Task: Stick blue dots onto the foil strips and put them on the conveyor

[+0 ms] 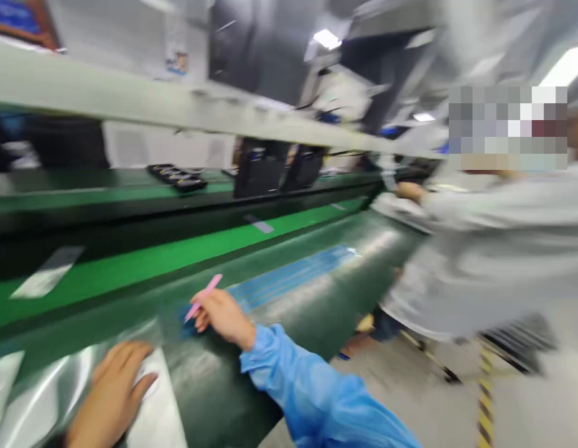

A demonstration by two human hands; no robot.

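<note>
My right hand [226, 316], in a blue sleeve, pinches a slim pink pen-like tool [205, 295] above the green bench mat. Blur hides its exact kind. Just under its lower tip is a small dark blue patch [188, 323]. Beyond that hand a long translucent blue strip [293, 277] lies flat along the mat. My left hand [112, 392] lies flat with the thumb apart, its fingers over a white sheet [158, 404] and shiny clear plastic [78, 373].
A bright green belt [177, 252] runs behind the mat [214, 379], with grey strips on it. Black trays [177, 177] and upright black panels [261, 168] stand on the shelf behind. On the right, a person in a white coat [494, 249] works at the bench.
</note>
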